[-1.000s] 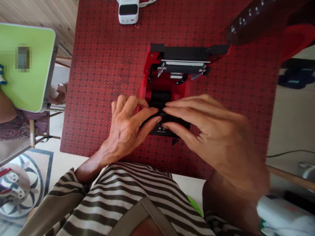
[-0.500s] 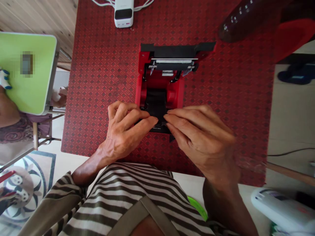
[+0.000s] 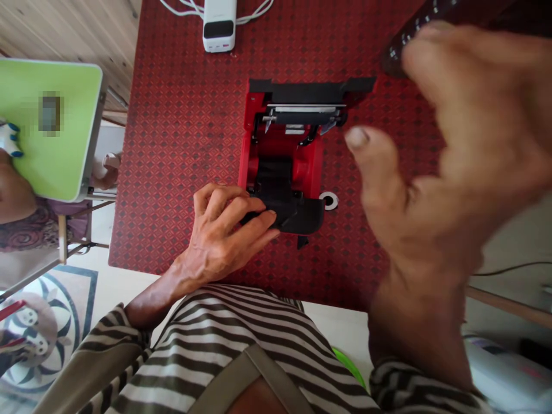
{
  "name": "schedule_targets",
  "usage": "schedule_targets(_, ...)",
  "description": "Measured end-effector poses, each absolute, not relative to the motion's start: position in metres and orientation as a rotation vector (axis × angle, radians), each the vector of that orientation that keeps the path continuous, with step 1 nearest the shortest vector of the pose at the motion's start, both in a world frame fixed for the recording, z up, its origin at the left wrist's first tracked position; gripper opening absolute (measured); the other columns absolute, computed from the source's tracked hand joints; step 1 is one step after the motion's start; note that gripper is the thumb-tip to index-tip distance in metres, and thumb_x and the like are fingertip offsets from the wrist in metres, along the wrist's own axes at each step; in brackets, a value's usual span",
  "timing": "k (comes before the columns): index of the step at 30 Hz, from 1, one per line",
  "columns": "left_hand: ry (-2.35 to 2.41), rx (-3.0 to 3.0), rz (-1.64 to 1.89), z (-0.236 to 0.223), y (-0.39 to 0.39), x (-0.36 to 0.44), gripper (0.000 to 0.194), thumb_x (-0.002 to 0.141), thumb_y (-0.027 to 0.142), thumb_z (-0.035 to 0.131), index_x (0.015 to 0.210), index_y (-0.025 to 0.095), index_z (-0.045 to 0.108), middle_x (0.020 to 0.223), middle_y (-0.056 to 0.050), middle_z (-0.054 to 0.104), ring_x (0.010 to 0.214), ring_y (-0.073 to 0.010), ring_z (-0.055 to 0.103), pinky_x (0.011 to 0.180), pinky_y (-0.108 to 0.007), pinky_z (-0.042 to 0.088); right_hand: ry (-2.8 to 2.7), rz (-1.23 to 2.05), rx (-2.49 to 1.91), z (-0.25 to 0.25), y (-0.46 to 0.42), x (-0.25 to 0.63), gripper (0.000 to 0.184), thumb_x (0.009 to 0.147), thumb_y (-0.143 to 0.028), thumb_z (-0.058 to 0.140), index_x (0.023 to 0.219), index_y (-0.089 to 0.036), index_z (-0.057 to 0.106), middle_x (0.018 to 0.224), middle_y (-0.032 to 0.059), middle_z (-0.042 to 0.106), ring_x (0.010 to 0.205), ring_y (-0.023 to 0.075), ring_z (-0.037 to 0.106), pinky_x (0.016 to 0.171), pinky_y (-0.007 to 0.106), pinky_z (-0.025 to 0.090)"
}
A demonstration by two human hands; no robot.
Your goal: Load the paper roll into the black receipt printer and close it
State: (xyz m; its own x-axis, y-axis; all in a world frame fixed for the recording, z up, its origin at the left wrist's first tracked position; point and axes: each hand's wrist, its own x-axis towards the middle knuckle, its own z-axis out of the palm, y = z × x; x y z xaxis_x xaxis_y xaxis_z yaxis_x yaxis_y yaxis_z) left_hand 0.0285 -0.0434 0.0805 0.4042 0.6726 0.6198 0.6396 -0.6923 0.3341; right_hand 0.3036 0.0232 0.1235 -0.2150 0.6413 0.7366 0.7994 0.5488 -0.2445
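Observation:
A red and black printer (image 3: 319,167) stands on the table with its lid (image 3: 310,92) raised at the back, showing a roller and metal bar. Out of its inner bay a black strip (image 3: 274,181) runs forward over the black front part. My left hand (image 3: 228,224) is closed at the front left of the printer, thumb and fingers pressing the strip's front end; the fingertips hide part of it. My right hand (image 3: 457,126), blurred, is lifted well to the right of the printer. Its thumb and fingers are apart and hold nothing. Beside the printer's right side lies a small white ring (image 3: 329,200).
A white power bank (image 3: 219,29) with white cables lies at the back of the red patterned table (image 3: 185,103). A dark bottle (image 3: 394,57) is at the back right, partly behind my right hand. To the left stands a green table (image 3: 73,149) with another person's arm.
My right hand has let go at the printer's front and moved up and right, opening. The white ring now shows. My left hand stays at the front of the strip.

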Motion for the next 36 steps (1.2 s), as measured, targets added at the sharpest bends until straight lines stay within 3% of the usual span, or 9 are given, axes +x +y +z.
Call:
schedule_targets(3, 1.23, 2.59, 1.168, 0.082, -0.045, 0.03, 0.013, 0.122, 0.027, 0.092, 0.133, 0.026, 0.086, 0.121, -0.004, 0.095, 0.119, -0.0282, 0.084, 0.115, -0.051, 0.057, -2.091, -0.123, -1.131, 0.123, 0.058, 0.299, 0.05, 0.132, -0.041, 0.068, 0.165, -0.007, 0.085, 0.154, 0.0211, 0.094, 0.145, 0.0443, 0.091, 0.125, 0.058, 0.069)
schedule_targets(5, 1.243, 2.59, 1.156, 0.083, -0.045, 0.031, 0.015, 0.12, 0.026, 0.093, 0.133, 0.028, 0.086, 0.121, -0.003, 0.096, 0.118, -0.0284, 0.083, 0.114, -0.051, 0.057, -2.115, -0.085, -1.143, 0.126, 0.066, 0.295, 0.038, 0.128, -0.036, 0.073, 0.152, -0.013, 0.092, 0.136, 0.0152, 0.099, 0.127, 0.0418, 0.096, 0.112, 0.056, 0.072)
schedule_targets(7, 1.249, 2.592, 1.16, 0.083, -0.046, 0.031, 0.014, 0.121, 0.027, 0.092, 0.134, 0.028, 0.086, 0.121, -0.004, 0.096, 0.118, -0.0286, 0.082, 0.113, -0.051, 0.058, -2.137, -0.054, -1.215, 0.134, 0.061, 0.293, 0.029, 0.129, -0.034, 0.072, 0.138, -0.021, 0.096, 0.126, 0.0095, 0.1, 0.117, 0.0396, 0.096, 0.108, 0.057, 0.072)
schedule_targets(10, 1.246, 2.598, 1.162, 0.083, -0.049, 0.031, 0.013, 0.121, 0.027, 0.09, 0.134, 0.024, 0.087, 0.122, -0.006, 0.095, 0.118, -0.0285, 0.079, 0.115, -0.051, 0.058, -2.234, 0.034, -1.3, 0.144, 0.04, 0.295, 0.032, 0.134, -0.037, 0.066, 0.13, -0.027, 0.096, 0.127, 0.008, 0.1, 0.118, 0.0384, 0.096, 0.107, 0.06, 0.073)
schedule_targets(13, 1.27, 2.582, 1.145, 0.082, -0.051, 0.031, 0.016, 0.12, 0.026, 0.09, 0.135, 0.025, 0.088, 0.121, -0.007, 0.094, 0.118, -0.0298, 0.077, 0.115, -0.052, 0.058, -2.289, 0.021, -1.2, 0.143, 0.02, 0.3, 0.02, 0.13, -0.027, 0.073, 0.127, -0.03, 0.093, 0.125, 0.0067, 0.1, 0.111, 0.0349, 0.094, 0.101, 0.057, 0.074)
schedule_targets(18, 1.316, 2.568, 1.116, 0.079, -0.054, 0.03, 0.023, 0.116, 0.028, 0.095, 0.138, 0.03, 0.09, 0.118, -0.006, 0.092, 0.117, -0.0311, 0.077, 0.114, -0.054, 0.057, -2.318, 0.022, -1.042, 0.12, -0.003, 0.299, 0.027, 0.121, -0.009, 0.077, 0.134, -0.031, 0.087, 0.128, 0.0032, 0.099, 0.109, 0.0299, 0.091, 0.099, 0.05, 0.075)
schedule_targets(23, 1.313, 2.543, 1.136, 0.08, -0.056, 0.032, 0.019, 0.118, 0.025, 0.092, 0.137, 0.027, 0.088, 0.12, -0.006, 0.094, 0.119, -0.0298, 0.079, 0.116, -0.051, 0.058, -2.297, 0.005, -1.092, 0.104, -0.024, 0.292, 0.031, 0.12, -0.009, 0.074, 0.143, -0.026, 0.087, 0.134, 0.0077, 0.099, 0.116, 0.0334, 0.094, 0.102, 0.054, 0.076)
schedule_targets(29, 1.325, 2.579, 1.032, 0.08, -0.058, 0.027, 0.022, 0.122, 0.042, 0.087, 0.143, 0.036, 0.083, 0.163, -0.008, 0.091, 0.161, -0.0383, 0.079, 0.135, -0.063, 0.06, -2.266, 0.061, -1.089, 0.099, -0.035, 0.291, 0.047, 0.117, -0.01, 0.075, 0.162, -0.02, 0.083, 0.146, 0.0157, 0.097, 0.128, 0.0385, 0.093, 0.113, 0.059, 0.077)
schedule_targets(36, 1.343, 2.564, 0.983, 0.08, -0.059, 0.026, 0.028, 0.12, 0.041, 0.09, 0.146, 0.038, 0.081, 0.161, -0.005, 0.093, 0.167, -0.0384, 0.079, 0.147, -0.066, 0.052, -2.253, 0.1, -1.109, 0.095, -0.04, 0.289, 0.052, 0.118, -0.011, 0.076, 0.169, -0.019, 0.081, 0.151, 0.0176, 0.096, 0.133, 0.0402, 0.094, 0.118, 0.06, 0.079)
